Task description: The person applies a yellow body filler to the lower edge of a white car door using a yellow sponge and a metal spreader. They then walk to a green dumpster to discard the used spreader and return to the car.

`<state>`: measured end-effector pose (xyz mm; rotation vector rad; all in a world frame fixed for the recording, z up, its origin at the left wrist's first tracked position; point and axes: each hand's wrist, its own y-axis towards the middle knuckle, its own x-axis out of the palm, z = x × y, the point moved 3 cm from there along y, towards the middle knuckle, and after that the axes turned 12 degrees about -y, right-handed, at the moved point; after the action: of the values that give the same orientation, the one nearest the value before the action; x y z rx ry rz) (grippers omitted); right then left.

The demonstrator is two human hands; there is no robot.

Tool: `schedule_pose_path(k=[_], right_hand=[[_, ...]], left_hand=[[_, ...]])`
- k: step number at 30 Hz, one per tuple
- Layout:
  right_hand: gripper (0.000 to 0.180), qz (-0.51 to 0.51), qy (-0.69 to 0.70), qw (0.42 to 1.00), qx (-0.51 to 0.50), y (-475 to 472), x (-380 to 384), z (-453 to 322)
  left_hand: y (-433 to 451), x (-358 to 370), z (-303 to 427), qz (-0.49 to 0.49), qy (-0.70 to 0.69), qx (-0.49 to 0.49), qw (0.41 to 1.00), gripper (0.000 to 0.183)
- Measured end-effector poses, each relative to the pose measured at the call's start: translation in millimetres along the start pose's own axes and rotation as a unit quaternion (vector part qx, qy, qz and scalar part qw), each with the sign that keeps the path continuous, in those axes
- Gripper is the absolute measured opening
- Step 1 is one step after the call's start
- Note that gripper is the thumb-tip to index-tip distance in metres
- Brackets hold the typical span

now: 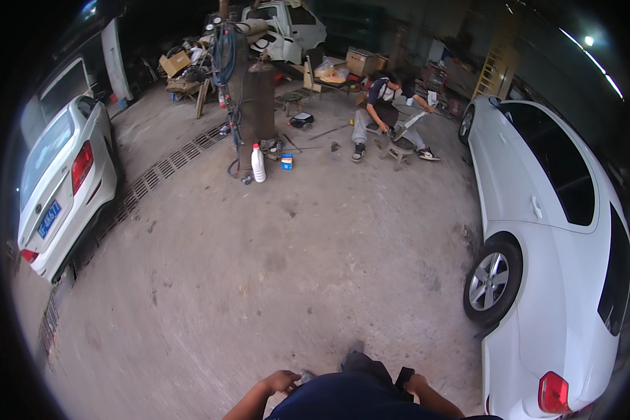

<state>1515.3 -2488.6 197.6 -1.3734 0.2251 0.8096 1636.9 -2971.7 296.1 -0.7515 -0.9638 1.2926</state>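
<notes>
My left hand (282,381) hangs low beside my dark blue shirt (341,396), fingers loosely curled, and nothing shows in it. On the other side, my right hand (414,384) is closed around a small dark object (405,376), whose kind I cannot tell. One of my shoes (356,346) shows on the concrete floor (273,252) ahead of my trousers. Farther off, another person (386,105) sits low, holding a long light-coloured part (413,124) over a small stool (397,151).
A white car (546,173) stands along the right, another white car (68,173) at the left by a floor drain grate (163,169). Ahead are a gas cylinder (261,100) with hoses (226,58), a white plastic bottle (258,165), a blue box (286,161) and a chair (329,76).
</notes>
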Motion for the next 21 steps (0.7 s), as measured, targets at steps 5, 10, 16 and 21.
schedule_pose_path(k=[5,10,16,21], right_hand=[[0.052,-0.033,0.005,0.999,-0.012,29.2,-4.8,9.6],[0.048,-0.057,-0.002,0.997,-0.042,83.7,-71.9,12.9],[0.038,0.162,0.153,0.973,-0.064,136.0,-233.4,18.9],[0.031,0.327,0.209,0.902,-0.186,95.9,-408.1,-15.8]], left_hand=[[31.4,-6.1,62.4,0.093,-0.044,0.165,0.981,0.049],[40.0,3.2,145.8,0.117,-0.053,0.187,0.974,0.048],[67.9,6.1,225.3,0.153,-0.078,0.276,0.946,0.022],[66.3,34.1,319.9,0.150,-0.148,0.309,0.928,0.013]])
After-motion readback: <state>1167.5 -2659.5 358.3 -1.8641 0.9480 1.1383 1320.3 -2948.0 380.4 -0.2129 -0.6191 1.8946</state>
